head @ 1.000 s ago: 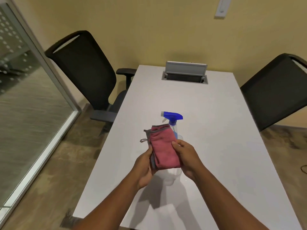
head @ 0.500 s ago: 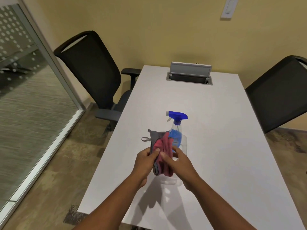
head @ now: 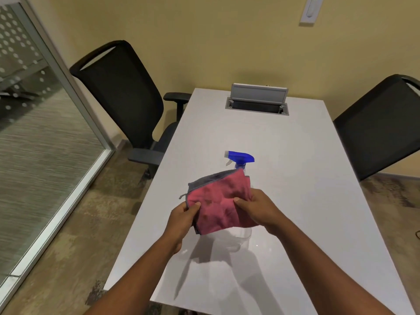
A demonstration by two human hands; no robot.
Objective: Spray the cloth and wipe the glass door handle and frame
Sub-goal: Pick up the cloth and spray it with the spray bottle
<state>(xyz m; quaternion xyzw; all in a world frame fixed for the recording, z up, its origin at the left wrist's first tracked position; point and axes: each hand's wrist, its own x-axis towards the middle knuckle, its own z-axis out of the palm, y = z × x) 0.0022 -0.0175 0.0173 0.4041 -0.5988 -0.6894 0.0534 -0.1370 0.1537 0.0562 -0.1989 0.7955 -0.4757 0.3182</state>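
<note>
- Holding the cloth (head: 219,204) spread between both hands above the near half of the table (head: 302,178), you have a soft, light, limp thing that will sag or fold wherever it is not pinched, so take it by the edges or bunch it into a pad.
- Your left hand (head: 185,215) pinches the cloth's edge at nine o'clock, thumb on top and fingers curled underneath.
- Your right hand (head: 255,206) grips the edge at three o'clock, thumb pressed on the pink face, the other fingers hidden behind.
- Both forearms reach in from six o'clock, wrists roughly level, the cloth's face tilted up toward you.
- Just beyond the cloth at twelve o'clock stands the spray bottle (head: 239,158): probably light, its clear plastic body likely smooth, so grasp the neck under the blue trigger head.
- Freeing one hand for it looks like the next need.
- At nine o'clock runs a glass partition (head: 43,142); no door handle shows.
</note>
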